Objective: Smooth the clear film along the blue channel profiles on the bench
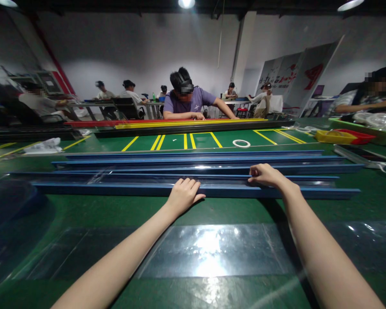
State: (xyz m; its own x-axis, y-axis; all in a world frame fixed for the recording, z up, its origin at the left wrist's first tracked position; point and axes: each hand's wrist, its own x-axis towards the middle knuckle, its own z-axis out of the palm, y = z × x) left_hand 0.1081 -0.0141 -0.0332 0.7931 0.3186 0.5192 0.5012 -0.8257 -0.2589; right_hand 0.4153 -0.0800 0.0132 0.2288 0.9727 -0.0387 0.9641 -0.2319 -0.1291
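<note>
Several long blue strips lie side by side across the green table. On the near edge of the front blue strip [116,189] rests my left hand [185,195], its fingers over the rim and its thumb apart. Farther right, my right hand [264,175] is over the same front strips, its fingers curled together; what they hold, if anything, is too small to make out. Clear film shows inside the front strips. Nearer to me, a wide clear plastic sheet [212,251] lies flat under my forearms and reflects the lamps.
Behind the blue strips [212,158] is a white tape ring [241,143]. A yellow strip [193,124] lies before a person in purple [190,103]. A phone [360,155] and a yellow tray [336,137] are at right, crumpled plastic [45,146] at left.
</note>
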